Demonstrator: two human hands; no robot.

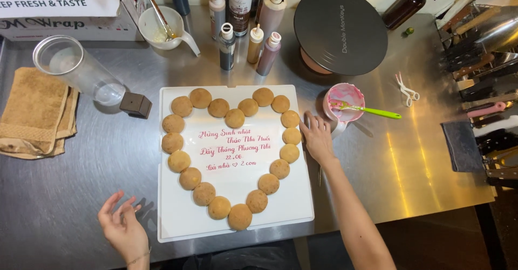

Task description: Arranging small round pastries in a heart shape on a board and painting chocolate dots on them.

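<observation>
A white square board (178, 216) lies on the steel table, bearing a heart outline made of round golden cream puffs (239, 216) with pink handwritten lettering in the middle. My right hand (317, 137) rests flat on the board's right edge, fingers spread, holding nothing. Near the board's lower left corner hovers my left hand (123, 224), palm up and fingers apart, empty. Just right of my right hand stands a pink-smeared cup (345, 98) with a green-handled spatula (372, 110) in it.
A folded tan towel (35, 111) and a tipped clear jar (78, 70) lie at left. Squeeze bottles (253, 43), a white cup with a whisk (161, 26) and a black turntable (340, 30) stand behind. Knives and tools (480, 86) crowd the right edge.
</observation>
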